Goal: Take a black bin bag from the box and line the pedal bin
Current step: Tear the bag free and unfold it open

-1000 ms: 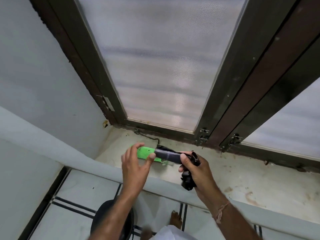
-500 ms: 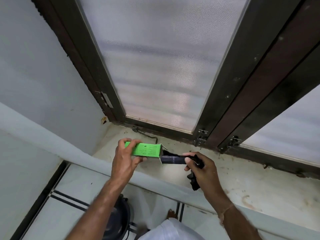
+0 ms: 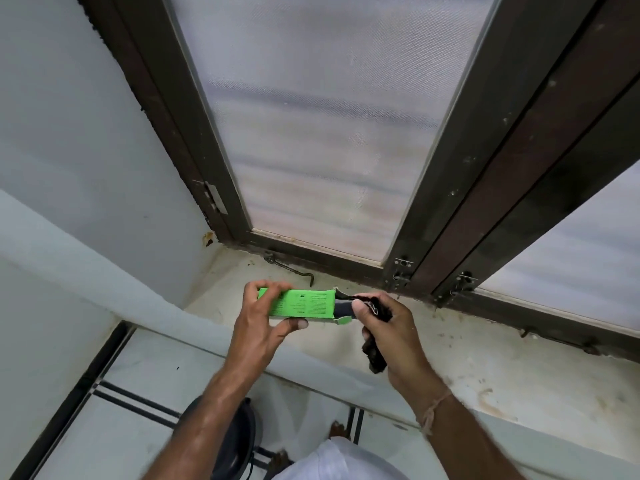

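Note:
My left hand grips a bright green box held level above the window ledge. Out of the box's open right end sticks the end of a black roll of bags. My right hand is closed around a separate folded black bin bag, whose end hangs below my fist, and its thumb presses on the roll end. The black pedal bin stands on the floor below my left forearm, partly hidden by it.
A stained stone window ledge runs under both hands. Behind it is a dark-framed window with mesh panes, latches and a hook. A white wall is at left. Bare feet stand on the tiled floor by the bin.
The black roll, mostly out of the box a second ago, has slid back into it. My left hand now grips the box, and both hands have shifted slightly right.

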`<state>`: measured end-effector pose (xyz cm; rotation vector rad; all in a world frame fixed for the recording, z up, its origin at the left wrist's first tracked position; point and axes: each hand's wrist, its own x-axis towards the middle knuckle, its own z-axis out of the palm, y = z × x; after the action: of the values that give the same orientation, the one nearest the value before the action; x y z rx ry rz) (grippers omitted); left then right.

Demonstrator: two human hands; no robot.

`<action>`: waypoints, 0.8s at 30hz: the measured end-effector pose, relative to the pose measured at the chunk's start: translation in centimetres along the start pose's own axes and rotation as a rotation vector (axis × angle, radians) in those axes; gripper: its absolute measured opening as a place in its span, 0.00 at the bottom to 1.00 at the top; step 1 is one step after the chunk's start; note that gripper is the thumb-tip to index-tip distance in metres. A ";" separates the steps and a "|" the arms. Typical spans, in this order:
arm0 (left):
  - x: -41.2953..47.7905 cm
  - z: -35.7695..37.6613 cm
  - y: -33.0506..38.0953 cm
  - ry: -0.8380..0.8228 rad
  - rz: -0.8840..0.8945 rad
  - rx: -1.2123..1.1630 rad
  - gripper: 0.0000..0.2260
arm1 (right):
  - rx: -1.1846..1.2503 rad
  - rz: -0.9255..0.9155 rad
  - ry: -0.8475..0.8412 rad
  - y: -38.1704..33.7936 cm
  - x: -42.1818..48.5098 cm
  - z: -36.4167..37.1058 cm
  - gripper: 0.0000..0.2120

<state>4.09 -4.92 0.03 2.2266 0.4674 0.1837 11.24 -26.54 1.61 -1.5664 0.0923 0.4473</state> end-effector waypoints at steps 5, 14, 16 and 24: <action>-1.5 1.6 0.5 0.055 -0.094 -0.180 0.24 | -0.038 -0.086 -0.019 -0.7 -0.2 2.0 0.09; -2.6 1.5 0.5 0.116 -0.146 -0.295 0.23 | -0.145 -0.226 -0.106 -0.4 -0.9 1.4 0.18; -2.7 1.2 0.6 0.108 -0.121 -0.306 0.23 | -0.129 -0.225 -0.116 -0.4 -0.9 1.5 0.18; -3.2 1.0 0.7 0.066 -0.093 -0.350 0.23 | -0.188 -0.275 -0.099 0.6 -1.0 0.8 0.17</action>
<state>1.59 -7.36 0.01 1.8580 0.5301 0.2695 9.99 -26.06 1.42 -1.7075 -0.2455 0.3220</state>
